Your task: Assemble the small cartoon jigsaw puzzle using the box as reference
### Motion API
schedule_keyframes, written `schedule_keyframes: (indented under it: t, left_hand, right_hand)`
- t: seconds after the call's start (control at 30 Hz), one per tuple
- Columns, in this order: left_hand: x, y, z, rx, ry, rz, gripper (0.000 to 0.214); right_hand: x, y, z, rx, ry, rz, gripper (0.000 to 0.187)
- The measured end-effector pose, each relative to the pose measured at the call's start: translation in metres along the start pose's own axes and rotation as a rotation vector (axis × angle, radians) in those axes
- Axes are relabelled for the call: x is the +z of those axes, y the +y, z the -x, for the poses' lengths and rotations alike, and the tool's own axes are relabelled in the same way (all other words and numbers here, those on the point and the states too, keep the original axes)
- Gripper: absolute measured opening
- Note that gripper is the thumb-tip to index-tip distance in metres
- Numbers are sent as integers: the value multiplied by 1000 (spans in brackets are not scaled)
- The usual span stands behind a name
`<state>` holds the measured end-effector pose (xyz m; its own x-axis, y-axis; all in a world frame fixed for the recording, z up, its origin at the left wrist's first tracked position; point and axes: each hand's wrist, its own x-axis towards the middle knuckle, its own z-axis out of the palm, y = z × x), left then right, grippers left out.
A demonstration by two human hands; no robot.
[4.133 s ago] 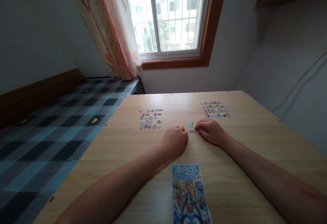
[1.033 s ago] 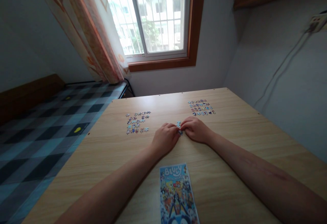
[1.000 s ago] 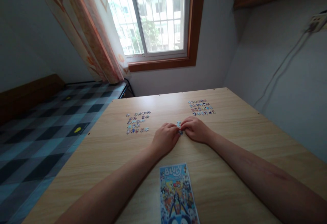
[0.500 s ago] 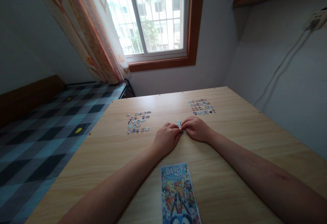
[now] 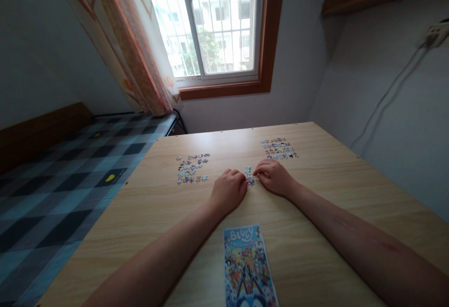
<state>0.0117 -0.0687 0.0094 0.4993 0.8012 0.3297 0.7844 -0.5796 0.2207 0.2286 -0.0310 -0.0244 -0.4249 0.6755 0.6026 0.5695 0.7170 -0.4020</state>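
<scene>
A small cluster of joined puzzle pieces [image 5: 249, 175] lies on the wooden table [image 5: 315, 232] between my hands. My left hand [image 5: 229, 191] rests curled on the table just left of the cluster, fingertips at its edge. My right hand [image 5: 275, 176] is curled just right of it, fingers pinched near the pieces. Whether either hand grips a piece is too small to see. A group of loose pieces [image 5: 191, 167] lies to the left, another group [image 5: 279, 148] to the right. A colourful picture card [image 5: 248, 269] lies near me.
A bed with a checked blue and black cover [image 5: 70, 176] stands left of the table. A window [image 5: 217, 22] with a patterned curtain [image 5: 136, 50] is behind the table. A wall with a cable [image 5: 389, 96] runs along the right.
My hands have drawn slightly apart, so more of the joined pieces shows between them. The view has shifted a little.
</scene>
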Motion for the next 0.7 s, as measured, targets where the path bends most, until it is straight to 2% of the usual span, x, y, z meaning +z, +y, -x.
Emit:
schedule_keyframes:
  t: [0.37, 0.7]
  left_hand:
    - [-2, -7, 4, 130, -39, 21, 27]
    - [2, -1, -2, 118, -50, 22, 31]
  right_hand:
    - [-4, -5, 0, -6, -69, 3, 28]
    - [-9, -1, 0, 57, -91, 77, 24]
